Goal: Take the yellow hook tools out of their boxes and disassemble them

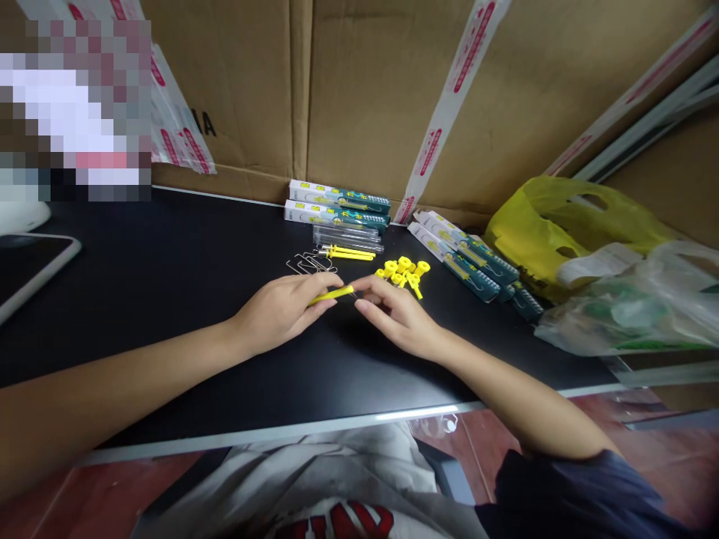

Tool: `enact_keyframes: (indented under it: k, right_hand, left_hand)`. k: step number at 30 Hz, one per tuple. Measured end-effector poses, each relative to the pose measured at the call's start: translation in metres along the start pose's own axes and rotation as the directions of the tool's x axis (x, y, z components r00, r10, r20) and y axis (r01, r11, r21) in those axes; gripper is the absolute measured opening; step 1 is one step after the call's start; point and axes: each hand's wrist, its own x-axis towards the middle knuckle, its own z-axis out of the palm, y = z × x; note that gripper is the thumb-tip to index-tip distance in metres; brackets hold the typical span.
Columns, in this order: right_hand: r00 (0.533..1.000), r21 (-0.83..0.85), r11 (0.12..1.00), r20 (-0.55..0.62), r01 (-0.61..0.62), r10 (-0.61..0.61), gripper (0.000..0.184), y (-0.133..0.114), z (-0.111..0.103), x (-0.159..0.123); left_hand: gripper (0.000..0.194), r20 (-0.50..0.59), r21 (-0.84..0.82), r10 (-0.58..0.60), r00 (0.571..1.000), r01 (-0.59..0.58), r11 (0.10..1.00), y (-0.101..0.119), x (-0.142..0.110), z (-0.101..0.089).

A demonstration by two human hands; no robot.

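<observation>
Left hand [281,311] pinching 1 yellow rod [331,296], right hand [401,314] half-curled at its tip, hold unclear; far side, yellow caps [403,263], wire hooks [312,262] apparently unfitted.

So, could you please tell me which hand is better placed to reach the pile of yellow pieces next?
Probably the right hand: the yellow pieces lie just beyond it, while the left hand is farther off and holds the yellow stick. Whether the right holds anything is unclear.

Yellow against black
Solid yellow on the stick [332,296] and the small pieces [404,265]; white and dark green on the boxes [337,214]; black across the table [168,262]; red-on-white along the tape [431,152].
</observation>
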Motion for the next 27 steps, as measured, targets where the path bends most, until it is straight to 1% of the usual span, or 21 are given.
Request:
enact_keyframes:
  k: [4,7,9,12,15,16,18,20,22,24,27]
  right_hand:
    - [0.998,-0.139,0.990,-0.068,-0.001,-0.008,0.021,0.004,-0.002,0.001]
    - [0.991,-0.344,0.938,-0.102,0.050,-0.090,0.016,0.006,-0.003,0.001]
    - [0.979,-0.507,0.856,-0.103,0.099,-0.175,0.016,0.005,-0.003,0.000]
    - [0.953,-0.713,0.685,-0.083,0.147,-0.291,0.021,0.000,-0.002,-0.002]
    - [0.918,-0.830,0.523,-0.035,0.193,-0.394,0.025,-0.004,0.000,-0.005]
    - [0.908,-0.853,0.480,-0.016,0.207,-0.420,0.025,-0.005,0.001,-0.005]
    - [0.895,-0.881,0.422,0.001,0.212,-0.447,0.025,-0.005,0.001,-0.006]
    - [0.895,-0.894,0.406,-0.013,0.190,-0.446,0.025,-0.003,-0.001,-0.005]
    - [0.898,-0.895,0.412,-0.031,0.170,-0.438,0.024,0.000,-0.003,-0.004]
    - [0.898,-0.891,0.422,-0.037,0.169,-0.438,0.022,0.002,-0.005,-0.003]
    - [0.893,-0.874,0.443,-0.023,0.201,-0.450,0.020,0.002,-0.004,-0.003]
  left_hand:
    - [0.017,-0.009,0.020,-0.065,0.998,0.066,0.998,0.000,0.001,-0.001]
    - [0.016,-0.002,0.035,-0.071,0.997,0.071,0.997,0.002,0.001,-0.002]
    - [0.015,0.002,0.051,-0.072,0.997,0.072,0.996,0.004,0.000,-0.002]
    - [0.015,0.009,0.090,-0.041,0.999,0.040,0.995,0.006,-0.002,-0.002]
    - [0.017,0.039,0.098,-0.034,0.999,0.030,0.995,0.006,-0.002,-0.002]
    - [0.018,0.052,0.077,-0.046,0.998,0.042,0.996,0.006,-0.001,-0.003]
    - [0.019,0.116,-0.039,-0.090,0.989,0.095,0.995,0.006,0.000,-0.005]
    - [0.019,0.218,-0.193,-0.126,0.968,0.169,0.966,0.007,0.001,-0.007]
    - [0.019,0.308,-0.304,-0.133,0.942,0.230,0.925,0.007,0.000,-0.008]
    - [0.019,0.347,-0.329,-0.130,0.929,0.251,0.910,0.008,0.000,-0.009]
    - [0.017,0.350,-0.300,-0.113,0.930,0.225,0.927,0.009,-0.001,-0.008]
